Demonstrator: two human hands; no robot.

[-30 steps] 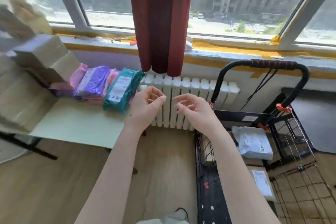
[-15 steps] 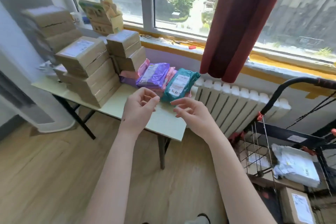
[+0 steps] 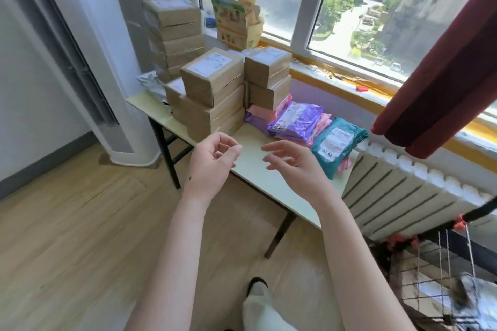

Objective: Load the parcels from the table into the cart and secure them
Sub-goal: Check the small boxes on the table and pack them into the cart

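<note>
The parcels are gathered on the table point(image 3: 252, 166): brown boxes point(image 3: 212, 94) are stacked in several piles at its far left, a purple bag point(image 3: 297, 122) is laid on pink ones just beside them, and a teal bag point(image 3: 336, 146) with a white label is set at the right end, leaning over the edge nearest the radiator point(image 3: 408, 196).

Both hands are held above the table's near edge, apart from every parcel. The left hand point(image 3: 212, 166) is loosely curled, thumb and fingertips nearly meeting, and nothing is gripped in it. The right hand point(image 3: 294, 166) is held half open with its fingers spread and slightly bent (nothing is held there either).

The cart point(image 3: 441, 263) is seen only in part at the lower right: a black frame, wire mesh with cords strung across it, and red clips on the rail. Something pale lies inside it, too blurred to identify.

A dark red curtain point(image 3: 441, 83) hangs at the right of the window, and an opened printed carton point(image 3: 236, 21) is set on the sill behind the boxes.
</note>
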